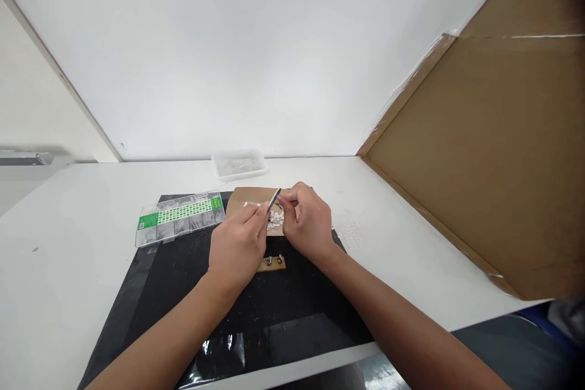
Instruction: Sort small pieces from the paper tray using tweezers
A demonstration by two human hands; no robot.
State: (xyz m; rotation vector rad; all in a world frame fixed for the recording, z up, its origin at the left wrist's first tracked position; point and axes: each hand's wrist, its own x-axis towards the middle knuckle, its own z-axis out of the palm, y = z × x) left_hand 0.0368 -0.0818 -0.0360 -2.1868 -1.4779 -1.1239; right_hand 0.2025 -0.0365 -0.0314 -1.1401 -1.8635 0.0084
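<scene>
My left hand (240, 244) is closed in a pinch around a thin, dark, narrow tool (274, 197) that points up and to the right. Close by its tip, the fingers of my right hand (307, 219) are pinched together; whatever they hold is too small to make out. Below and between the hands, a pile of small white pieces (276, 218) lies on a sheet of brown paper (244, 195). Nearer to me, a small yellowish card (274, 264) bears two shiny metal parts and is partly covered by my left hand.
A black mat (183, 292) covers the middle of the white table (50, 268). On its left back corner lies a clear compartment case (180, 219) with a green label. Behind stands a translucent tray (240, 164). Cardboard (493, 152) walls off the right side.
</scene>
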